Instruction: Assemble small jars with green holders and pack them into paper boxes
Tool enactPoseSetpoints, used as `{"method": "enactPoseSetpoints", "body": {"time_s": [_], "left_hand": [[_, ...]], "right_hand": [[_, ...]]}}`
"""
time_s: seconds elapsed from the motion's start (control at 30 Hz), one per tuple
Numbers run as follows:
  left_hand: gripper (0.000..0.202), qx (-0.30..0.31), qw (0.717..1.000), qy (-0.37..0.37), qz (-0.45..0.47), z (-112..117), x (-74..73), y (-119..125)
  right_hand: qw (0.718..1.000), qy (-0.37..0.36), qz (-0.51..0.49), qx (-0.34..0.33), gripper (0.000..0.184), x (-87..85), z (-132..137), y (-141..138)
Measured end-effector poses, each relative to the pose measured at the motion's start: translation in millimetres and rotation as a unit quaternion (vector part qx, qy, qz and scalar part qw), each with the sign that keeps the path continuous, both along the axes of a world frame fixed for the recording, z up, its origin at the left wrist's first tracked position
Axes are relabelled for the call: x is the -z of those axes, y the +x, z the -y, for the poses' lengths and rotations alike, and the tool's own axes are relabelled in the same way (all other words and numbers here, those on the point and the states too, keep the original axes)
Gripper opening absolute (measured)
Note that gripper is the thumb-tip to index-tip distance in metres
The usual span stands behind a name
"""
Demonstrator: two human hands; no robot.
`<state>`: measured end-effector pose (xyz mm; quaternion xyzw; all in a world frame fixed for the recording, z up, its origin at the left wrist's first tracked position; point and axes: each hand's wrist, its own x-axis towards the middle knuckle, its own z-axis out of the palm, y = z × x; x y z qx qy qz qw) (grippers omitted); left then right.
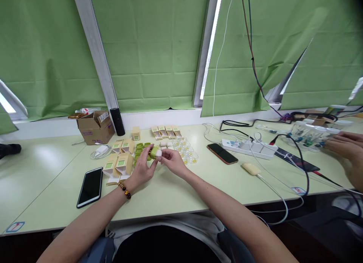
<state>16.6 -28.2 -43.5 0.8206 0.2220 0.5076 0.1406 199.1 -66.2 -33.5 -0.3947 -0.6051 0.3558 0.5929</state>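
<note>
In the middle of the table, my left hand (144,169) grips a small green case (154,152) between thumb and fingers. A white rounded piece (159,153) sits at the case's right end, and the fingertips of my right hand (172,161) pinch it there. Whether the white piece is inside the case or only against it I cannot tell. Behind my left hand lie several more green cases (138,146), partly hidden. A few white pieces (165,144) lie beyond my right hand, beside clear plastic domes with yellow centres (193,157).
Open cream cartons (124,161) stand left of my hands, with more cartons (167,132) behind. Phones (90,187) (222,153) lie on both sides. A power strip (249,147) with trailing cables is at right, near clear jars (309,134) and another person's hand (344,145).
</note>
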Motion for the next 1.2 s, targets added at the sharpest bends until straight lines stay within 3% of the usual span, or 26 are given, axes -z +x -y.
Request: {"method": "enactPoseSetpoints", "body": {"time_s": [0.13, 0.27, 0.4, 0.57, 0.7, 0.9, 1.2], "left_hand": [[0.055, 0.069, 0.986, -0.141, 0.056, -7, 2.0, 2], [0.057, 0.139, 0.956, -0.25, 0.064, -11, -3.6, 3], [0.057, 0.184, 0.931, -0.305, 0.08, -12, -5.8, 4], [0.05, 0.222, 0.897, -0.366, 0.113, -13, -0.1, 9], [0.045, 0.232, 0.888, -0.374, 0.134, -15, 2.6, 11], [0.047, 0.204, 0.908, -0.347, 0.115, -16, 3.8, 10], [0.055, 0.191, 0.927, -0.3, 0.122, -5, -4.1, 12]], "right_hand": [[0.981, 0.117, 0.116, 0.104, 0.047, -3.2, 8, 5], [0.917, 0.25, 0.261, 0.172, 0.048, -2.8, 14, 10], [0.857, 0.292, 0.373, 0.202, 0.035, 1.3, 14, 9], [0.842, 0.316, 0.387, 0.202, 0.033, 4.9, 12, 7], [0.838, 0.333, 0.386, 0.196, 0.034, 3.9, 13, 8], [0.825, 0.334, 0.411, 0.196, 0.035, 1.7, 14, 7], [0.784, 0.352, 0.457, 0.231, 0.035, 4.3, 12, 4]]}}
